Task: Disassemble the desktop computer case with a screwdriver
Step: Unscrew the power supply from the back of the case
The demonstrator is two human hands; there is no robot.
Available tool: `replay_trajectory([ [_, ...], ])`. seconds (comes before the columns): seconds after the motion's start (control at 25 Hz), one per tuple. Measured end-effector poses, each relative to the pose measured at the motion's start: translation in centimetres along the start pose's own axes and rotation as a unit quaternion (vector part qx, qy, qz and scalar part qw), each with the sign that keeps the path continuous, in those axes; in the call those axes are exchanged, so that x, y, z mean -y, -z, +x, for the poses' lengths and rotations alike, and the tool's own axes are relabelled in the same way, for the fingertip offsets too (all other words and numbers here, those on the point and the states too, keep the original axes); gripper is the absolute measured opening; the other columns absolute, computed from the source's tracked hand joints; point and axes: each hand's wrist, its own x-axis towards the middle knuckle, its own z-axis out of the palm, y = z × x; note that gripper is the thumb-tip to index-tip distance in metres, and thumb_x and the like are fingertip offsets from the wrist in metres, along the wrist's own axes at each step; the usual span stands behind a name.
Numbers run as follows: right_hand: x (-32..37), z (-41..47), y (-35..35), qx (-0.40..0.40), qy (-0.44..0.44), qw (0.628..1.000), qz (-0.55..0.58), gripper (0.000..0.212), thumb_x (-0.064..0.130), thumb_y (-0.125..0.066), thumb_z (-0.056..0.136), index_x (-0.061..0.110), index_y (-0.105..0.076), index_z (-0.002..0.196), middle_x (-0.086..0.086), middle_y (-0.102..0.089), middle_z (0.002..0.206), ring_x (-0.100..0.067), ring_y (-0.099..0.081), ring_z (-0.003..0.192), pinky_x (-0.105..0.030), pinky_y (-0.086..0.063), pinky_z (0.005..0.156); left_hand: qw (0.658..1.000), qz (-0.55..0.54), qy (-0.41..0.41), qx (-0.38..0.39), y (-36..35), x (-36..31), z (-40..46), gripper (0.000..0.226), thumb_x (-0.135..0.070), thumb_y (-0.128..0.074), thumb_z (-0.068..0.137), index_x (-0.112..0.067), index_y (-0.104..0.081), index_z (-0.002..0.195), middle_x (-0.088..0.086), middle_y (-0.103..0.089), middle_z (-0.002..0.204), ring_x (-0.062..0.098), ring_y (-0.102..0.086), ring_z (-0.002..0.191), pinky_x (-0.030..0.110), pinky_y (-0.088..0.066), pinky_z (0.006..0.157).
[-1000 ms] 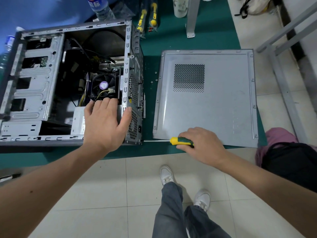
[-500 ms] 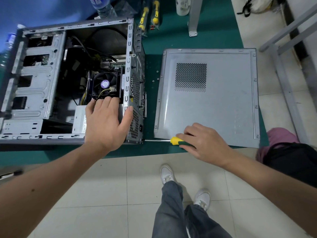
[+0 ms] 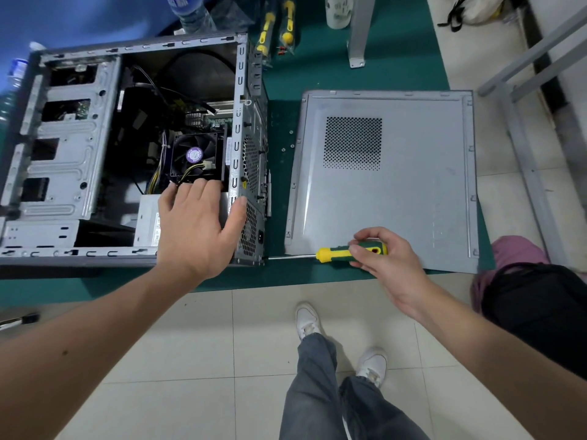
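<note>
A: State the position of the open grey sheet-metal desktop computer case (image 3: 63, 160).

B: It lies on its side on the green-topped bench (image 3: 317, 68), at the left, open face up. Its black cooling fan with a purple centre label (image 3: 194, 155) and its cabling are exposed. The perforated rear wall (image 3: 252, 173) faces right.

A: And the left hand (image 3: 193, 227)?

B: It rests flat on the near right corner of the case. The fingers are extended and close together, lying over the grey power supply box (image 3: 147, 222) with the tips at the near edge of the fan. The thumb is spread wide and presses against the rear frame rail. It holds nothing.

A: The right hand (image 3: 386, 265)?

B: It pinches the green and yellow handle of the long-shafted screwdriver (image 3: 336, 253). Thumb and fingertips close around the rear of the handle; the fingers are curled, and the palm stays off the tool.

A: Tool alignment?

B: The screwdriver lies level, parallel to the near bench edge. Its bare steel shaft runs left, and the tip meets the near bottom corner of the case's rear wall. Whether it is seated in a screw cannot be told.

A: Adjacent parts?

B: The removed flat grey side panel with a perforated vent patch (image 3: 394, 182) lies on the bench to the right of the case, apart from it. The screwdriver handle sits over the panel's near left corner. A few small loose screws (image 3: 291, 132) lie on the bench between case and panel.
</note>
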Motion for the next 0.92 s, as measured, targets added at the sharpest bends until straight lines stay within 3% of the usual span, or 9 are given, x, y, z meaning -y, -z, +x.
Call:
replay_trajectory([
  [0.12,1.4,-0.6,0.8,0.077,-0.006,0.983,-0.168,0.006,0.027,-0.067,0.091,0.022,-0.065,0.095,-0.004,-0.070,0.085,-0.023,-0.069,0.076,-0.033,-0.056,0.071,1.000,0.000,0.001,0.001,0.0,0.0,0.0,0.042,-0.050,-0.028,0.097,-0.017,-0.039,0.074,-0.001,-0.044,0.079,0.021,-0.039,0.082,0.048,-0.027,0.106],
  [0.2,2.1,-0.3,0.8,0.061,0.013,0.942,-0.331,0.028,0.050,-0.054,0.094,0.023,-0.060,0.087,0.001,-0.064,0.072,-0.018,-0.063,0.064,-0.032,-0.048,0.060,1.000,0.001,0.000,0.001,0.0,0.0,0.0,0.042,-0.050,-0.028,0.097,-0.016,-0.040,0.075,-0.001,-0.044,0.080,0.021,-0.039,0.082,0.048,-0.027,0.106],
  [0.28,2.9,0.1,0.0,0.023,0.117,0.909,-0.399,0.025,0.043,-0.054,0.095,0.020,-0.060,0.087,0.002,-0.062,0.080,-0.016,-0.058,0.072,-0.032,-0.044,0.066,1.000,0.000,0.000,0.001,0.0,0.0,0.0,0.043,-0.050,-0.027,0.097,-0.016,-0.041,0.076,-0.001,-0.045,0.080,0.020,-0.039,0.083,0.047,-0.026,0.106],
  [0.36,3.9,0.4,-0.4,0.048,0.146,0.945,-0.290,0.004,0.017,-0.064,0.091,0.019,-0.061,0.091,0.003,-0.061,0.090,-0.013,-0.054,0.076,-0.027,-0.042,0.069,1.000,-0.001,0.002,0.002,0.0,0.0,0.0,0.043,-0.050,-0.027,0.097,-0.016,-0.040,0.075,-0.001,-0.044,0.080,0.020,-0.038,0.083,0.046,-0.025,0.106],
  [0.44,4.5,0.5,0.0,0.103,0.118,0.972,-0.175,0.031,-0.005,-0.069,0.079,0.021,-0.062,0.094,0.004,-0.063,0.094,-0.010,-0.056,0.077,-0.027,-0.045,0.069,1.000,-0.002,0.002,0.002,0.0,-0.1,0.0,0.043,-0.050,-0.027,0.097,-0.016,-0.040,0.075,-0.001,-0.044,0.080,0.020,-0.038,0.083,0.046,-0.025,0.107],
  [0.56,4.8,0.4,0.4,0.126,0.048,0.962,-0.237,0.012,0.026,-0.072,0.087,0.026,-0.063,0.095,0.003,-0.065,0.089,-0.009,-0.060,0.070,-0.034,-0.050,0.062,1.000,-0.004,0.002,0.003,0.1,-0.1,0.0,0.043,-0.051,-0.026,0.097,-0.016,-0.040,0.075,-0.001,-0.044,0.080,0.020,-0.038,0.083,0.047,-0.025,0.107],
  [0.64,4.4,0.6,0.3,0.116,0.007,0.944,-0.310,0.032,0.049,-0.055,0.095,0.018,-0.062,0.091,0.001,-0.060,0.070,-0.005,-0.055,0.050,-0.027,-0.044,0.053,1.000,-0.008,0.004,0.005,0.2,-0.1,0.0,0.043,-0.051,-0.026,0.097,-0.016,-0.041,0.075,-0.001,-0.044,0.079,0.019,-0.037,0.082,0.047,-0.025,0.108],
  [0.76,4.1,0.5,0.1,0.091,0.055,0.966,-0.235,0.008,0.025,-0.062,0.095,0.022,-0.063,0.088,0.005,-0.056,0.073,-0.007,-0.047,0.052,-0.023,-0.042,0.053,1.000,-0.004,0.003,0.006,0.2,-0.2,0.0,0.043,-0.050,-0.027,0.098,-0.017,-0.040,0.075,-0.002,-0.044,0.080,0.019,-0.037,0.082,0.048,-0.025,0.108],
  [0.92,3.4,0.1,0.4,0.086,-0.003,0.991,-0.099,0.022,0.013,-0.075,0.083,0.026,-0.063,0.096,0.002,-0.066,0.086,-0.015,-0.058,0.072,-0.033,-0.045,0.068,1.000,-0.004,0.002,0.006,0.1,-0.2,0.0,0.043,-0.051,-0.027,0.098,-0.017,-0.041,0.076,-0.002,-0.045,0.081,0.019,-0.037,0.083,0.048,-0.025,0.108],
])
